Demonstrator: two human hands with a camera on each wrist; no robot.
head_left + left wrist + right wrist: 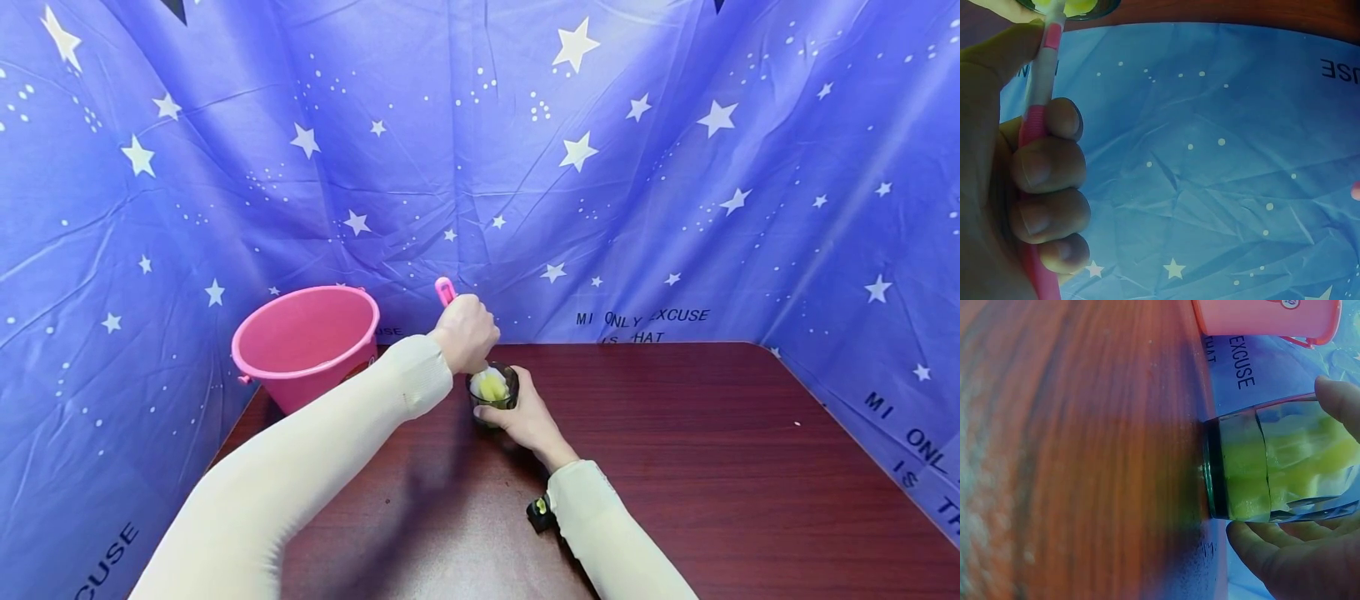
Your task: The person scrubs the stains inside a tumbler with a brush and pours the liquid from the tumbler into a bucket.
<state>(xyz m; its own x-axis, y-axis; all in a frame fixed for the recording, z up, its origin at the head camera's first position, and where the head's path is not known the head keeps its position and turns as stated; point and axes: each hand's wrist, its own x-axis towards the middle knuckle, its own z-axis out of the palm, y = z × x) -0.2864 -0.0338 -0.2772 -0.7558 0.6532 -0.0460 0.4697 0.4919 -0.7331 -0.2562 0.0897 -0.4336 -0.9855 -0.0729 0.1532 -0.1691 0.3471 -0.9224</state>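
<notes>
My left hand [467, 333] grips the pink and white handle [1040, 81] of a cup brush, its fingers curled round it in the left wrist view. The handle's pink end [445, 289] sticks up above the fist. Down inside a dark, see-through drinking glass [511, 392] sits the brush's yellow and white head [492, 386]. My right hand [528, 417] holds this glass from the right, thumb on one side and fingers on the other. In the right wrist view the glass [1244, 469] shows yellow through its wall; whether its base touches the table cannot be told.
A pink bucket [300, 383] stands at the table's back left, beside my left forearm. Blue star-printed cloth [465, 167] hangs behind and along both sides of the brown table [675, 450]. A small black device [539, 514] sits at my right wrist.
</notes>
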